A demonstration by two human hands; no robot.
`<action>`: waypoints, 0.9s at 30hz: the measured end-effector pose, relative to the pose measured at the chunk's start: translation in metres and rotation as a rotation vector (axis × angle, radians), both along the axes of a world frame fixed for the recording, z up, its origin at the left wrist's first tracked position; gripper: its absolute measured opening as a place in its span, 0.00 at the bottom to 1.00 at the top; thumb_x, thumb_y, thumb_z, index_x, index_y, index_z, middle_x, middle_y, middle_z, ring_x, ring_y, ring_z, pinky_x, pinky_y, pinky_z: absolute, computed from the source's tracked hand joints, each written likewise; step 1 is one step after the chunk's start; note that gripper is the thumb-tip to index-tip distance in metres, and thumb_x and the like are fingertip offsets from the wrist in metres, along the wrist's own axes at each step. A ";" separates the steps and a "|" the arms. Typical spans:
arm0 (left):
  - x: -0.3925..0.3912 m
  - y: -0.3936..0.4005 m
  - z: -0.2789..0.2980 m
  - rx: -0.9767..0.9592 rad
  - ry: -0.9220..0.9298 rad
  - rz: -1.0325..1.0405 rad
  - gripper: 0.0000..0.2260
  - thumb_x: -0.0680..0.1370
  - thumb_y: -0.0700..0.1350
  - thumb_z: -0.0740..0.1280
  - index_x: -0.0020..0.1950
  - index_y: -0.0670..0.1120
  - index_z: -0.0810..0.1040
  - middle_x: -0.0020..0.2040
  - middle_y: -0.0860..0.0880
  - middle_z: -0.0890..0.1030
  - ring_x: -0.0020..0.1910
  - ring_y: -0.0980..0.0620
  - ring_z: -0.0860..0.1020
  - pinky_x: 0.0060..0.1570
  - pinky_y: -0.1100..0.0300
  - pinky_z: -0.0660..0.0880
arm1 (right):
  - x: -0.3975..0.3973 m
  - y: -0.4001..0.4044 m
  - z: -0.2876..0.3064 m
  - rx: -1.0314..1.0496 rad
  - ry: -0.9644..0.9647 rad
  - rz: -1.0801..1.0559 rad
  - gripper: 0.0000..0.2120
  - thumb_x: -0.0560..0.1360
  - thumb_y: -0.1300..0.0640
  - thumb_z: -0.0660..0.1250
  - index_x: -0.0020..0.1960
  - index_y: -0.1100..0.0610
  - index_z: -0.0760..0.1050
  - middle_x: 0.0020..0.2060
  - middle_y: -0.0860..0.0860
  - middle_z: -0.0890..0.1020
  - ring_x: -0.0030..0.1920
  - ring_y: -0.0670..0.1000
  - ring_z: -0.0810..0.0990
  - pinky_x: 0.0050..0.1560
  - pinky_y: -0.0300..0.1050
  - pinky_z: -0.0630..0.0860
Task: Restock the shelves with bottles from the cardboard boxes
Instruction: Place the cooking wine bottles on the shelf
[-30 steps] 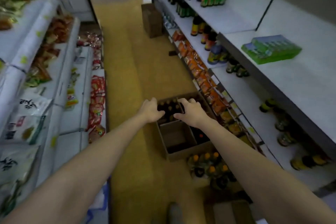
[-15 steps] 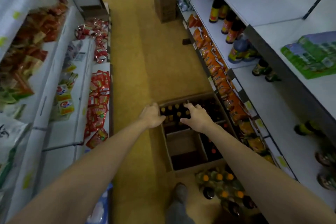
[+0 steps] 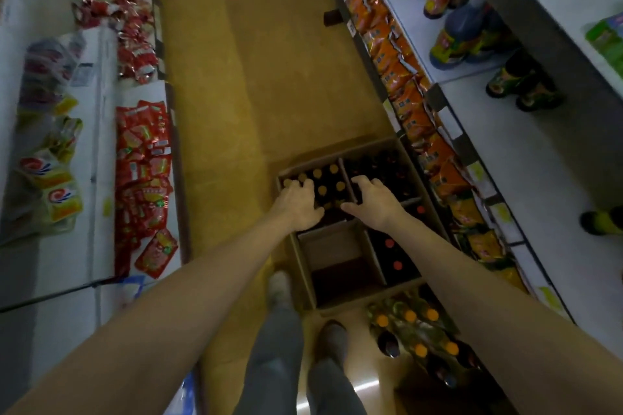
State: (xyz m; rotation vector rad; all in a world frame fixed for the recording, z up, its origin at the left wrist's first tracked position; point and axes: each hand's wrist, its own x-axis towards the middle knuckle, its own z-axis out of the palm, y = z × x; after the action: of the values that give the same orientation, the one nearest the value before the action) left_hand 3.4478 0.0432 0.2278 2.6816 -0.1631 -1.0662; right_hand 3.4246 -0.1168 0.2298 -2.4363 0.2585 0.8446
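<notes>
Nearest, grey trouser legs and two shoes (image 3: 332, 339) are seen on the yellow floor (image 3: 236, 84), with a shrink-wrapped pack of orange-capped bottles (image 3: 416, 337) just beside the right foot. Beyond them lies the open cardboard box (image 3: 305, 271), divided into compartments: the near left one looks empty, red-capped bottles (image 3: 392, 253) are held in the near right one, and gold-capped bottles (image 3: 328, 184) fill the far left one. The left hand (image 3: 298, 204) is laid over the gold caps with fingers curled; whether a neck is actually gripped cannot be told. The right hand (image 3: 372, 199) is spread over the centre divider, fingers bent loosely, with nothing seen in its grip. Farther right, the shelves (image 3: 539, 158) carry orange packets (image 3: 391, 54) along the edge and a few standing bottles. A bottle could be slipped from an unsure grip if lifted by the cap alone, and neighbouring bottles could be knocked together. The pack by the foot could be kicked when a step is taken
</notes>
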 end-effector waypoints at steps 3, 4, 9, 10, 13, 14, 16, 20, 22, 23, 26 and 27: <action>0.024 -0.008 -0.051 0.015 0.016 -0.030 0.28 0.79 0.52 0.63 0.73 0.42 0.58 0.70 0.39 0.63 0.68 0.39 0.65 0.63 0.46 0.70 | 0.015 0.001 -0.048 -0.026 0.002 -0.027 0.30 0.78 0.47 0.65 0.75 0.53 0.58 0.70 0.58 0.64 0.67 0.60 0.69 0.64 0.55 0.70; 0.030 -0.011 -0.069 0.017 0.019 -0.028 0.27 0.79 0.52 0.63 0.73 0.42 0.59 0.69 0.39 0.64 0.67 0.39 0.66 0.62 0.46 0.70 | 0.021 0.003 -0.066 -0.028 0.002 -0.028 0.30 0.78 0.48 0.65 0.75 0.54 0.59 0.70 0.58 0.65 0.67 0.60 0.69 0.63 0.55 0.71; 0.056 -0.015 -0.160 -0.015 0.036 -0.037 0.25 0.79 0.51 0.62 0.72 0.43 0.61 0.65 0.40 0.68 0.61 0.39 0.71 0.56 0.47 0.73 | 0.045 0.010 -0.158 -0.009 0.023 0.009 0.31 0.78 0.49 0.66 0.75 0.55 0.57 0.70 0.59 0.64 0.67 0.60 0.68 0.63 0.53 0.71; 0.062 -0.014 -0.178 -0.014 0.041 -0.036 0.24 0.79 0.51 0.63 0.71 0.43 0.61 0.64 0.40 0.68 0.60 0.40 0.71 0.56 0.47 0.73 | 0.049 0.011 -0.177 0.000 0.018 0.011 0.31 0.78 0.49 0.66 0.75 0.55 0.56 0.70 0.59 0.64 0.67 0.60 0.68 0.62 0.52 0.71; 0.078 -0.013 -0.232 -0.005 0.047 -0.034 0.24 0.79 0.51 0.63 0.71 0.42 0.61 0.65 0.40 0.68 0.61 0.40 0.71 0.56 0.49 0.73 | 0.067 0.010 -0.229 -0.004 0.022 0.020 0.31 0.78 0.48 0.65 0.75 0.54 0.56 0.70 0.58 0.64 0.66 0.60 0.69 0.58 0.51 0.72; 0.083 -0.012 -0.250 -0.001 0.047 -0.041 0.25 0.79 0.51 0.63 0.71 0.42 0.61 0.65 0.40 0.67 0.62 0.39 0.71 0.56 0.49 0.73 | 0.074 0.009 -0.246 -0.012 0.027 0.018 0.31 0.78 0.48 0.65 0.75 0.55 0.57 0.70 0.59 0.63 0.65 0.60 0.70 0.58 0.51 0.73; 0.096 -0.012 -0.285 0.008 0.037 -0.055 0.26 0.79 0.51 0.63 0.73 0.42 0.59 0.66 0.39 0.66 0.62 0.38 0.71 0.54 0.50 0.72 | 0.088 0.007 -0.278 -0.018 0.022 0.011 0.29 0.78 0.49 0.65 0.73 0.56 0.59 0.69 0.59 0.65 0.63 0.60 0.71 0.58 0.52 0.73; 0.122 -0.017 -0.348 0.036 0.019 -0.079 0.29 0.81 0.52 0.60 0.76 0.43 0.53 0.64 0.38 0.71 0.57 0.39 0.75 0.43 0.52 0.72 | 0.114 0.004 -0.337 -0.052 0.007 0.035 0.28 0.79 0.52 0.64 0.74 0.59 0.57 0.69 0.60 0.66 0.64 0.60 0.71 0.59 0.52 0.73; 0.131 -0.023 -0.373 0.032 0.024 -0.084 0.28 0.81 0.52 0.59 0.76 0.44 0.53 0.63 0.39 0.74 0.55 0.41 0.76 0.42 0.53 0.72 | 0.121 0.004 -0.362 -0.072 0.022 0.041 0.30 0.80 0.53 0.64 0.76 0.60 0.54 0.70 0.61 0.66 0.66 0.61 0.70 0.60 0.52 0.73; 0.133 -0.025 -0.383 0.022 0.019 -0.072 0.27 0.81 0.52 0.59 0.76 0.44 0.54 0.63 0.40 0.74 0.55 0.41 0.77 0.42 0.54 0.72 | 0.123 0.004 -0.373 -0.080 0.025 0.041 0.30 0.80 0.53 0.63 0.76 0.60 0.54 0.71 0.61 0.65 0.66 0.62 0.70 0.60 0.52 0.73; 0.132 -0.029 -0.408 -0.015 -0.029 -0.092 0.27 0.81 0.52 0.60 0.75 0.44 0.55 0.61 0.39 0.75 0.55 0.41 0.76 0.42 0.53 0.72 | 0.126 0.006 -0.398 -0.096 -0.037 0.006 0.25 0.79 0.55 0.63 0.71 0.59 0.57 0.66 0.62 0.70 0.61 0.63 0.73 0.50 0.50 0.72; 0.130 -0.030 -0.414 -0.022 -0.056 -0.111 0.27 0.81 0.52 0.60 0.75 0.44 0.55 0.61 0.39 0.75 0.55 0.40 0.76 0.43 0.52 0.72 | 0.126 0.008 -0.403 -0.108 -0.060 -0.010 0.23 0.79 0.54 0.62 0.70 0.59 0.58 0.63 0.62 0.72 0.59 0.63 0.74 0.48 0.50 0.72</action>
State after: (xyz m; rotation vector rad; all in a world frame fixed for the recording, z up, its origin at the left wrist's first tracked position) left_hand 3.5780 0.0136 -0.1863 2.7116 -0.3361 -1.0151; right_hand 3.5507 -0.1083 -0.1733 -2.5535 0.3007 0.7694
